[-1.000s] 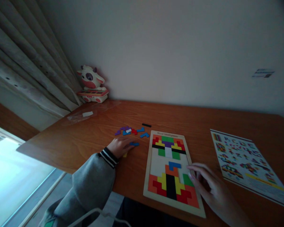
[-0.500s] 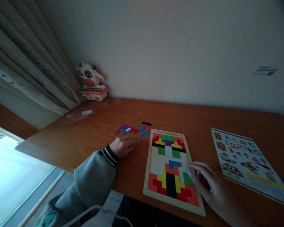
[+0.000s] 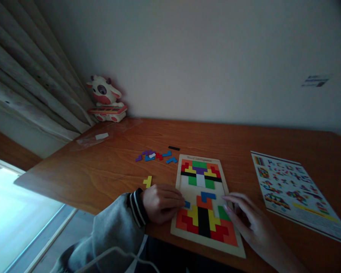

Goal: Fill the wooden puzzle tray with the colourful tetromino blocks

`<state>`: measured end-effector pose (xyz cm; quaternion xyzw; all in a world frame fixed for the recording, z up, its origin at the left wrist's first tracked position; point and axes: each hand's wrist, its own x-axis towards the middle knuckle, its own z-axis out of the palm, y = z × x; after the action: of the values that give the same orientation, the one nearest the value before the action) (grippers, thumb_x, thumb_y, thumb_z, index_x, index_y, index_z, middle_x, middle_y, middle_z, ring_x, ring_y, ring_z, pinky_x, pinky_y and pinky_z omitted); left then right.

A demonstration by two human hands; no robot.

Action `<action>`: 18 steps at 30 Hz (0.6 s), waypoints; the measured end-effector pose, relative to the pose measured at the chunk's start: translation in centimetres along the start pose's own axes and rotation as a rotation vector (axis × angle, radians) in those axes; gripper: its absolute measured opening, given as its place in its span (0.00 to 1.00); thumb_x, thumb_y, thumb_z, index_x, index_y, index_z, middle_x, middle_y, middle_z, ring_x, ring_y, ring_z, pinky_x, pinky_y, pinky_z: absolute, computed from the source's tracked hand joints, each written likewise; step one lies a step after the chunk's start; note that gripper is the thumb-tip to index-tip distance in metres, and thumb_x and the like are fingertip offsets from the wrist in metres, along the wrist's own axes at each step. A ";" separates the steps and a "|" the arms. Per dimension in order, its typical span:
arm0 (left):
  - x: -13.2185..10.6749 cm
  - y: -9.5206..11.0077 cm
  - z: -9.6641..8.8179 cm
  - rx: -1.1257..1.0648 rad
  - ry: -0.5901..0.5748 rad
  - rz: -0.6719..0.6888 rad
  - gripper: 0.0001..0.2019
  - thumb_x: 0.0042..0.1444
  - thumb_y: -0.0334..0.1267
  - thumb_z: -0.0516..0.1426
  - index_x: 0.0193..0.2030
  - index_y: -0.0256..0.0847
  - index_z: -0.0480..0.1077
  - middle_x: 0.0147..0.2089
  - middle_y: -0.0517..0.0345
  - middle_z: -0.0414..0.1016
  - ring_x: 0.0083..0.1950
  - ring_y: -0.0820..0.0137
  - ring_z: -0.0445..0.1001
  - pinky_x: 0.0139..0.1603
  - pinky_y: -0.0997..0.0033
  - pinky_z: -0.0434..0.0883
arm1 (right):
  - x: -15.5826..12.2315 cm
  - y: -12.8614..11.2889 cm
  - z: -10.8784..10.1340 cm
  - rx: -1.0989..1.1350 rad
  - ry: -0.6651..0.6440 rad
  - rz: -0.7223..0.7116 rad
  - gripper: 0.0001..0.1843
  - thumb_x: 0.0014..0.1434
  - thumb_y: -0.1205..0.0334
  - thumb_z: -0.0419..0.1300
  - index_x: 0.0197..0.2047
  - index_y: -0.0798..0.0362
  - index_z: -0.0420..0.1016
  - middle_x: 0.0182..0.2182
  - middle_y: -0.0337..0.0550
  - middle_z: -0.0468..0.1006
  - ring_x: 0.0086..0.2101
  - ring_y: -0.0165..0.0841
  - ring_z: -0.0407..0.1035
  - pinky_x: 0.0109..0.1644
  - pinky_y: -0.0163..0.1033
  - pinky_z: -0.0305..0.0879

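in the head view, the only one i have, the puzzle board (image 3: 207,242) lies flat on the counter (image 3: 230,138), and i place everything from it. my left hand (image 3: 165,201) comes in over the board's left edge, palm down, fingers pressed together and pinching a blue piece (image 3: 187,205), which pokes out past the fingertips just inside that edge; the thumb side is hidden from me. my right hand (image 3: 241,216) is at the board's right edge, loosely curled, with thumb and forefinger parted, close to a green piece (image 3: 224,213) set in the tray. a blue angled piece (image 3: 207,196) lies near the board's middle, on top of an orange one (image 3: 203,204) as i look at it. left of the board i see a yellow piece (image 3: 148,182), apart from the hand; off its far left corner are a loose cluster of pieces (image 3: 158,156) and a black strip (image 3: 174,148). a printed sheet (image 3: 295,193) lies to the board's right, and a cow toy (image 3: 106,96) stands well beyond it, far left.
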<state>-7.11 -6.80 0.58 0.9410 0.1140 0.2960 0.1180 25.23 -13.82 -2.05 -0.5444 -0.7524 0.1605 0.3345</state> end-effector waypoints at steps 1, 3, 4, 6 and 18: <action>0.1 0.2 -0.1 -0.007 -0.007 -0.002 0.15 0.59 0.28 0.56 0.51 0.37 0.74 0.45 0.49 0.83 0.49 0.65 0.81 0.53 0.66 0.79 | 0.0 -0.1 0.0 0.000 0.003 -0.002 0.14 0.66 0.50 0.56 0.50 0.45 0.75 0.46 0.45 0.77 0.36 0.33 0.75 0.42 0.38 0.76; 0.2 0.4 -0.2 -0.017 -0.033 -0.011 0.15 0.58 0.30 0.57 0.52 0.37 0.74 0.46 0.49 0.83 0.51 0.64 0.80 0.53 0.64 0.79 | 0.1 -0.2 0.0 -0.001 0.011 -0.003 0.14 0.66 0.50 0.56 0.49 0.45 0.76 0.45 0.45 0.78 0.35 0.33 0.75 0.40 0.37 0.76; 0.3 0.6 -0.2 -0.021 -0.051 -0.013 0.15 0.58 0.31 0.56 0.52 0.37 0.74 0.47 0.49 0.83 0.51 0.64 0.80 0.54 0.63 0.79 | 0.1 -0.3 0.0 -0.001 0.011 0.000 0.14 0.66 0.50 0.56 0.49 0.45 0.76 0.44 0.45 0.78 0.34 0.33 0.75 0.39 0.37 0.76; 0.3 0.7 -0.3 -0.023 -0.071 -0.011 0.15 0.58 0.33 0.56 0.52 0.38 0.75 0.47 0.49 0.83 0.51 0.63 0.80 0.54 0.61 0.79 | 0.1 -0.4 0.0 -0.003 0.001 0.008 0.14 0.66 0.49 0.56 0.49 0.45 0.76 0.44 0.44 0.78 0.34 0.32 0.75 0.39 0.37 0.76; 0.3 0.6 -0.1 -0.047 -0.038 0.036 0.12 0.59 0.33 0.57 0.50 0.38 0.75 0.46 0.51 0.83 0.49 0.64 0.81 0.50 0.62 0.78 | 0.0 -0.3 0.1 -0.012 -0.005 -0.004 0.13 0.67 0.50 0.56 0.49 0.45 0.75 0.46 0.44 0.77 0.36 0.32 0.76 0.41 0.37 0.76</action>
<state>-6.81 -7.27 1.03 0.9453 0.0878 0.2828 0.1370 24.94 -13.91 -1.88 -0.5445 -0.7551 0.1568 0.3299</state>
